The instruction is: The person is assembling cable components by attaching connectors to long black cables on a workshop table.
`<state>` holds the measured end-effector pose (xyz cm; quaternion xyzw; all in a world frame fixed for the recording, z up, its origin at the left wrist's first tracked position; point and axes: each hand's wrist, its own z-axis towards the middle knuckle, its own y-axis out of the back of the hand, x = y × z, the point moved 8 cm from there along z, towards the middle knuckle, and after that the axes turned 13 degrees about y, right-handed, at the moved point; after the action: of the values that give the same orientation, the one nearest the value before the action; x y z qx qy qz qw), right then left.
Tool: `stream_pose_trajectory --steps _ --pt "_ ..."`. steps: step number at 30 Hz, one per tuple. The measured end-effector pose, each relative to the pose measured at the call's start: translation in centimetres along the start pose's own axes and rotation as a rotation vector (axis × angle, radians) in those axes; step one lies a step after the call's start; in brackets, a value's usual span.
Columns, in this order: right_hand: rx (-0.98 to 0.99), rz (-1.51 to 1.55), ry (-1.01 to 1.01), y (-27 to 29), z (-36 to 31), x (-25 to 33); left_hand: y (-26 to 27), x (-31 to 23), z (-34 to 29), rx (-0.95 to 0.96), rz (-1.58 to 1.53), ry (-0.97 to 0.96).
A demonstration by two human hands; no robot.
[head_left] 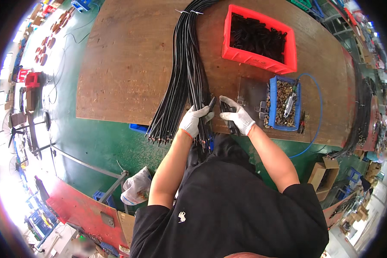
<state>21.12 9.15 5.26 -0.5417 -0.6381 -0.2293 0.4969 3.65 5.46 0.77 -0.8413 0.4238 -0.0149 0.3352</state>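
Note:
A long bundle of black cables [187,56] runs down the brown table, with its cut ends spread over the near edge. My left hand [192,121], in a white glove with an orange cuff, is closed around a black cable by the bundle's right side. A short black sleeve [212,102] sticks up at its fingertips; whether it sits on the cable I cannot tell. Just to the right, my gloved right hand [240,118] is closed on several slim black sleeves [232,126]. A small gap separates the two hands.
A red bin [258,59] of black pieces stands at the far right. Nearer is a blue bin [284,127] of small metal fittings, with an air tool [290,103] and its blue hose [321,107] on it. A white sack [136,187] lies on the floor.

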Motion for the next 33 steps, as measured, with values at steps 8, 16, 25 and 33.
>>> stream_pose_trajectory --steps 8,16,25,33 --pt "-0.071 0.01 0.13 0.9 1.0 -1.1 -1.6 0.5 0.8 -0.01 0.014 0.014" --pt "-0.051 0.056 -0.006 0.1 2.3 -2.3 -1.2 0.6 1.4 -0.036 0.143 0.013" --pt "0.023 0.028 -0.309 -0.4 2.7 -3.4 0.4 1.2 1.1 -0.051 0.078 0.084" --pt "0.121 -0.082 -0.354 1.4 -0.4 -5.2 3.0 2.3 1.4 -0.09 0.064 0.176"
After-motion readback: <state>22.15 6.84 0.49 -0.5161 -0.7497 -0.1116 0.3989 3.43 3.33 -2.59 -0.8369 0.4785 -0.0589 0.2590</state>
